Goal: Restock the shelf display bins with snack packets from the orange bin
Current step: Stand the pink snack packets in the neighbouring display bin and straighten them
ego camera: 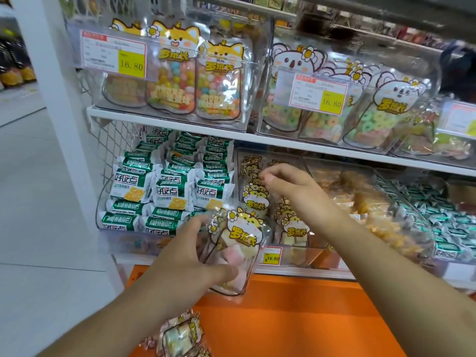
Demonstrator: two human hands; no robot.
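Holding one clear marshmallow snack packet with cartoon-cat header (233, 249) upright in my left hand (185, 256), just below-left of the clear shelf display bin (273, 199); right hand (291, 188) nearer, apparently pinching packet tops inside; orange plastic bin (296, 318) below.

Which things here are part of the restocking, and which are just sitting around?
Part of the job:
- clear cat-printed packet of pink and white marshmallows, held by the left hand
- right hand, reaching into the clear plastic bin of matching packets
- orange plastic bin
- spare marshmallow packet in it

Just there:
- green-and-white biscuit packs
- yellow price tag
- koala-printed ring-candy bags
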